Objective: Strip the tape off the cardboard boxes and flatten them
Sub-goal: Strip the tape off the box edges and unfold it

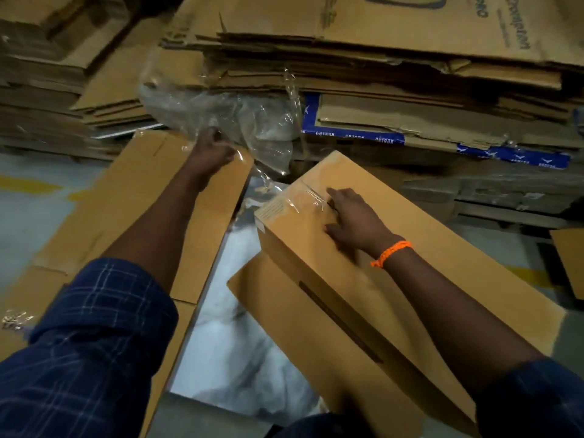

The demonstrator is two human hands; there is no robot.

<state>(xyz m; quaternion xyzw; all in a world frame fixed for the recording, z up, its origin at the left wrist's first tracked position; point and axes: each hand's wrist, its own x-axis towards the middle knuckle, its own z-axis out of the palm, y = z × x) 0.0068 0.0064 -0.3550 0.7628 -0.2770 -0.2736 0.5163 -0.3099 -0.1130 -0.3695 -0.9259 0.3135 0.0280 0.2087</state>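
Observation:
A long brown cardboard box [410, 279] lies tilted across the lower right, still in its box shape. Clear tape [303, 197] crosses its far end. My right hand [350, 219], with an orange band at the wrist, rests flat on the box top, fingertips at the tape's edge. My left hand [211, 150] reaches forward and is closed on a wad of clear tape and plastic film [252, 121], from which a strip trails down toward the box's far end. A flattened brown box [132, 210] lies under my left arm.
A tall stack of flattened cardboard [379, 74] fills the back, some with blue printed edges. More flattened stacks [47, 90] stand at the back left. Grey floor with yellow markings [28, 184] shows at left. A crumpled bit of tape [15, 317] lies at lower left.

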